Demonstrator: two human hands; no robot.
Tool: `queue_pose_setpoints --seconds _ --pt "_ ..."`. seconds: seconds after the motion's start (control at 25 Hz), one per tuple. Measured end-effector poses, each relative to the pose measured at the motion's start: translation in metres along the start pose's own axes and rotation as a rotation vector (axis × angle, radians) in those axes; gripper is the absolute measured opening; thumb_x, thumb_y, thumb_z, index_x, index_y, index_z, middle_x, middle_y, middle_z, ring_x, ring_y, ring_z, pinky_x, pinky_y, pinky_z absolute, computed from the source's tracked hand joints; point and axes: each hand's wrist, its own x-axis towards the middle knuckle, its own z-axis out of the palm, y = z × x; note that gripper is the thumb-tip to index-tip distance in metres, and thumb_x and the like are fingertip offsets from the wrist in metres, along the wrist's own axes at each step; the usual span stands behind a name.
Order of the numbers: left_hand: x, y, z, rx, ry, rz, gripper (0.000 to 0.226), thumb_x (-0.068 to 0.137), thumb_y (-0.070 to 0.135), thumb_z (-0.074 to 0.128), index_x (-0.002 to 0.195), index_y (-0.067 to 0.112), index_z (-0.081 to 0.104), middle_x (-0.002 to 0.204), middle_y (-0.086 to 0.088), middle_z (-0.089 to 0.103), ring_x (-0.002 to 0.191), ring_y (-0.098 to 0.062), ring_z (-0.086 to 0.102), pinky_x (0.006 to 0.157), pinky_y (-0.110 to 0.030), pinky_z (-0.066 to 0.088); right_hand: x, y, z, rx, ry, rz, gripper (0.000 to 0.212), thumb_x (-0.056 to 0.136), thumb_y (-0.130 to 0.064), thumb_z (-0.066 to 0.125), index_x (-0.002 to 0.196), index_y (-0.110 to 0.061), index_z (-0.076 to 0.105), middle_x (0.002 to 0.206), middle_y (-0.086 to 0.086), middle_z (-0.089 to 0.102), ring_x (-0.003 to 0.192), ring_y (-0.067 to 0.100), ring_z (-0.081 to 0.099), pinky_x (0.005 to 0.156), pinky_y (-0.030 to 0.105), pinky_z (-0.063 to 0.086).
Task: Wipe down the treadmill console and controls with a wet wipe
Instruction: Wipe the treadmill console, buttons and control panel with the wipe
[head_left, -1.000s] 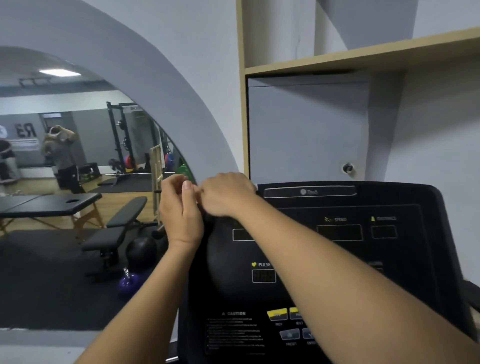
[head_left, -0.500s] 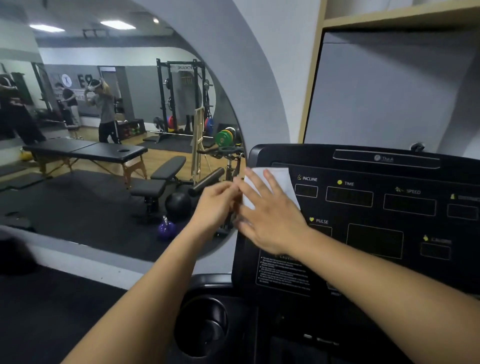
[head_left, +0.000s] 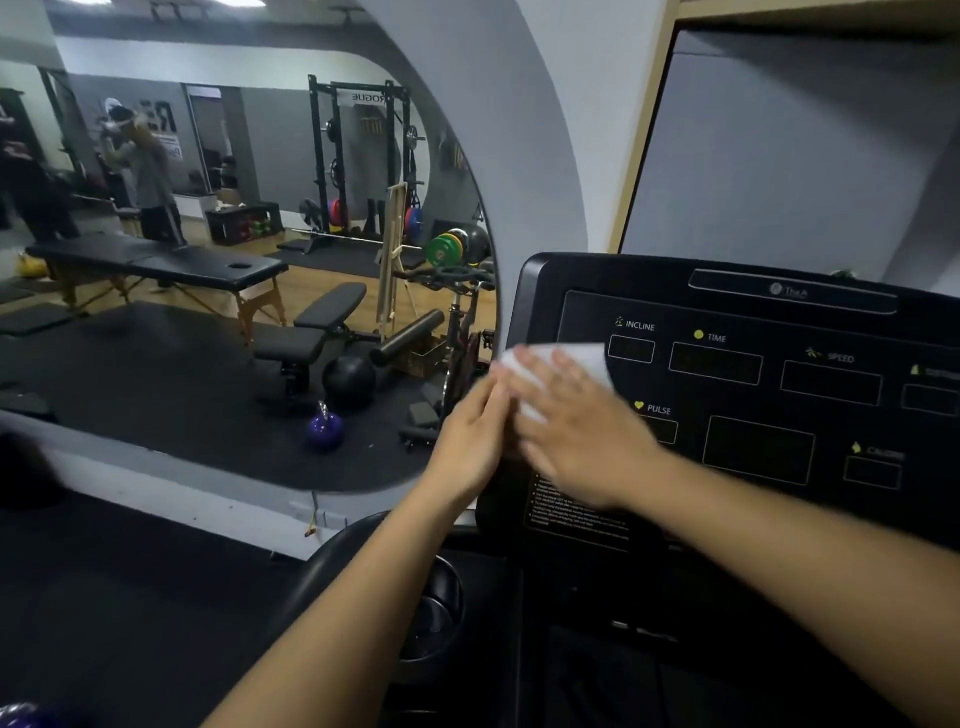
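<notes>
The black treadmill console fills the right half of the head view, with dark displays labelled INCLINE, TIME, SPEED and PULSE. A white wet wipe lies flat against its left part, just left of the INCLINE display. My right hand presses on the wipe with fingers spread and covers its lower half. My left hand is at the console's left edge, fingertips at the wipe's left border. Motion blur hides whether it grips the wipe.
A round cup holder sits below the console's left side. An arched wall mirror to the left reflects benches, a rack, weights and people. A wood-edged shelf unit rises behind the console.
The view dropped and swung left, bringing the console's displays into sight. Both hands came down from the console's top left corner, and the wipe now lies spread flat under my right hand.
</notes>
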Motion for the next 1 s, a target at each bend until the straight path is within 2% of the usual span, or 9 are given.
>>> queue_pose_setpoints --seconds 0.08,0.16,0.24,0.36,0.48,0.56,0.64,0.84,1.0 --pt "0.021 0.017 0.006 -0.013 0.063 0.121 0.031 0.104 0.039 0.041 0.133 0.036 0.051 0.131 0.017 0.058 0.117 0.006 0.054 0.105 -0.027 0.042 0.026 0.035 -0.016 -0.049 0.002 0.102 0.057 0.092 -0.041 0.041 0.145 -0.021 0.041 0.161 0.008 0.016 0.149 0.032 0.008 0.12 0.051 0.005" --pt "0.035 0.039 0.008 0.045 0.252 0.223 0.038 0.102 0.032 0.044 0.138 0.024 0.05 0.134 0.01 0.058 0.121 0.0 0.053 0.106 -0.027 0.04 0.043 0.054 -0.025 -0.071 0.014 0.189 0.06 0.097 -0.044 0.027 0.154 -0.028 0.018 0.163 0.006 0.004 0.149 0.031 -0.002 0.12 0.052 0.0" --pt "0.04 0.051 0.011 0.063 0.336 0.275 0.032 0.102 0.023 0.045 0.132 0.019 0.055 0.119 0.014 0.062 0.109 0.006 0.055 0.099 -0.022 0.043 0.049 0.055 -0.027 -0.067 0.001 0.24 0.059 0.099 -0.044 0.023 0.154 -0.027 0.014 0.164 0.006 0.0 0.149 0.031 -0.006 0.119 0.052 -0.002" --pt "0.034 0.049 0.018 0.053 0.226 0.254 0.029 0.105 0.025 0.04 0.132 0.022 0.052 0.101 0.025 0.057 0.092 0.023 0.053 0.084 -0.006 0.04 0.05 0.047 -0.033 0.154 0.029 0.263 0.062 0.1 -0.035 0.03 0.155 -0.02 0.005 0.164 0.003 -0.002 0.149 0.023 -0.011 0.12 0.043 -0.009" --pt "0.04 0.048 0.018 0.146 0.216 0.238 0.026 0.105 0.033 0.038 0.113 0.015 0.056 0.096 0.01 0.063 0.091 0.0 0.06 0.076 -0.021 0.044 0.044 0.071 -0.052 0.527 0.082 0.298 0.058 0.101 -0.017 0.04 0.154 -0.016 0.016 0.162 0.002 0.013 0.149 0.015 0.006 0.116 0.022 -0.003" --pt "0.051 0.05 0.016 0.269 0.201 0.181 0.032 0.102 0.04 0.044 0.103 0.012 0.06 0.095 -0.001 0.065 0.09 -0.02 0.061 0.068 -0.028 0.042 0.038 0.097 -0.054 0.3 0.027 0.209 0.051 0.102 -0.023 0.039 0.152 -0.02 0.027 0.161 0.003 0.02 0.149 0.02 0.014 0.119 0.034 0.006" --pt "0.066 0.052 0.011 0.375 0.141 0.122 0.03 0.095 0.04 0.057 0.104 0.012 0.063 0.094 -0.004 0.067 0.087 -0.022 0.062 0.065 -0.03 0.043 0.034 0.11 -0.048 0.071 -0.042 0.176 0.054 0.101 -0.034 0.036 0.153 -0.027 0.022 0.16 0.002 0.021 0.145 0.025 0.024 0.116 0.046 0.016" --pt "0.093 0.082 -0.011 0.346 -0.075 0.037 0.023 0.082 0.015 0.072 0.101 0.007 0.066 0.089 -0.005 0.069 0.085 -0.023 0.067 0.074 -0.035 0.055 0.043 0.115 -0.045 0.031 -0.058 0.204 0.065 0.098 -0.047 0.03 0.155 -0.026 0.005 0.157 0.002 0.024 0.133 0.027 0.036 0.104 0.045 0.031" --pt "0.094 0.097 0.014 0.302 0.125 0.093 0.03 0.083 0.023 0.068 0.108 0.007 0.061 0.094 -0.004 0.064 0.086 -0.02 0.061 0.073 -0.03 0.051 0.045 0.108 -0.045 0.047 -0.069 0.211 0.065 0.097 -0.044 0.031 0.155 -0.025 0.008 0.157 0.0 0.027 0.133 0.026 0.038 0.105 0.043 0.03"
